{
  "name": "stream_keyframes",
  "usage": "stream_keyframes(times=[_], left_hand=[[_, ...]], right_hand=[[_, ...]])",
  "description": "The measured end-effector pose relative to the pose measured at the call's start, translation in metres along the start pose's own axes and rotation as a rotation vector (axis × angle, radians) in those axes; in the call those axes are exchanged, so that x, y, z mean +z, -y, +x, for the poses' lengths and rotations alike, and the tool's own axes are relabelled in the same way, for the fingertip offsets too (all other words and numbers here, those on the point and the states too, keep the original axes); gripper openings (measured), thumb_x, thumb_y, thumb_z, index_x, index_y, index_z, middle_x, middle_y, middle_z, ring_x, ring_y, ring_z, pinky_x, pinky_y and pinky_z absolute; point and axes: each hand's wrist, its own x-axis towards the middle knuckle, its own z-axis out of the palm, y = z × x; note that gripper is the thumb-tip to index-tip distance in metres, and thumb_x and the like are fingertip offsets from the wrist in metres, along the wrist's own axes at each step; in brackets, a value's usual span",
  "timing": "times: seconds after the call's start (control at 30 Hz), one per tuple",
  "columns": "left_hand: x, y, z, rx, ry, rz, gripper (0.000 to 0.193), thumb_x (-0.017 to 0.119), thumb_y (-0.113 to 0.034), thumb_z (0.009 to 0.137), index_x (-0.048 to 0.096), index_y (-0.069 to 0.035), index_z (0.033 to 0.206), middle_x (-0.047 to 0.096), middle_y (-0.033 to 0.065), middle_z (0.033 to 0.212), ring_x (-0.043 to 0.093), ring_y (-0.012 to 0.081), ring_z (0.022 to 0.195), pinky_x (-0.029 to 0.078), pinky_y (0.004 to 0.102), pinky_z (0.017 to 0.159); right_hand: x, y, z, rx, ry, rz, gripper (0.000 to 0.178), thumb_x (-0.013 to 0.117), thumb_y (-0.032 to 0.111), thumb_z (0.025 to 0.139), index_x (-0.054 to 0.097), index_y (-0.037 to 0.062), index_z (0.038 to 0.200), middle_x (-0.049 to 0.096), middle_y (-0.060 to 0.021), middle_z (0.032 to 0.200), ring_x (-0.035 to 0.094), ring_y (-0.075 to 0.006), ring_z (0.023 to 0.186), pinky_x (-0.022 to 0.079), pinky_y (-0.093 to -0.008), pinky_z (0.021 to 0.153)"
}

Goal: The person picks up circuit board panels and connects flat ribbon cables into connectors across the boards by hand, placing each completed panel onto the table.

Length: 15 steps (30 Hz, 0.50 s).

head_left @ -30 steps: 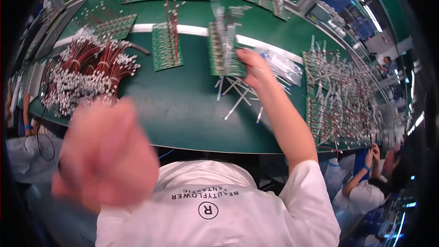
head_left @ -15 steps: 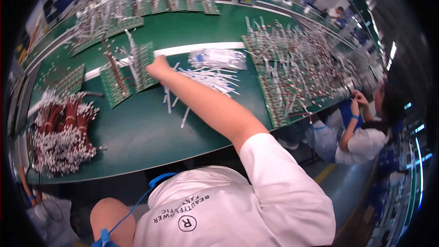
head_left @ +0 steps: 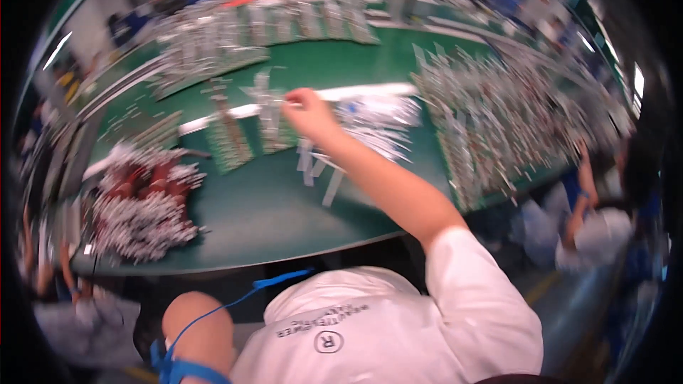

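My right hand (head_left: 310, 112) reaches over the green table, its fingers curled with the thumb near the forefinger. It is beside the right edge of a green circuit board (head_left: 274, 144) that carries white leads. Motion blur hides whatever may be between the fingers. A second green circuit board (head_left: 231, 155), with reddish-brown wires, lies just left of the first. Below and right of my hand, white strip-like leads (head_left: 377, 144) are spread beside a clear plastic bag (head_left: 380, 110). My left arm (head_left: 199, 323), with a blue strap and cord, shows at the lower edge; its hand is out of view.
Bundles of red-brown wires with white connectors (head_left: 146, 203) sit on the table's left. A large group of wired boards (head_left: 498, 124) covers the right side. More boards (head_left: 306, 21) stand along the back. Other people (head_left: 594, 231) are at the right and lower left.
The whole view has shifted, so the table appears further right and is blurred. My right hand sits a little further right of the board's edge, its fingers now curled in view.
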Motion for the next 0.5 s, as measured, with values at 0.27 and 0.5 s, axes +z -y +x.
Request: stream_keyframes(times=[0.27,0.5], left_hand=[[-0.037,-0.029,-0.01,0.175,0.202,0.621,0.024,0.059,-0.027,0.08,0.055,-0.011,0.098,0.049,0.0045,0.094,0.044,0.0197,0.088,0.034,0.0335,0.08],[-0.125,-0.004,-0.046,-0.56,0.26,1.303,0.027,0.058,-0.006,0.079,0.051,-0.001,0.105,0.05,0.0069,0.098,0.046,0.017,0.086,0.039,0.0289,0.078]], right_hand=[[-0.144,0.246,-0.156,-0.489,0.881,1.192,0.043,0.037,0.05,0.095,0.059,0.0151,0.105,0.037,-0.0129,0.13,0.031,-0.0266,0.126,0.029,-0.048,0.101],[-0.183,0.276,-0.199,-0.32,0.965,0.812,0.043,0.027,0.031,0.1,0.033,0.0232,0.142,-0.017,0.0136,0.151,0.001,-0.0346,0.141,0.027,-0.0628,0.099]])
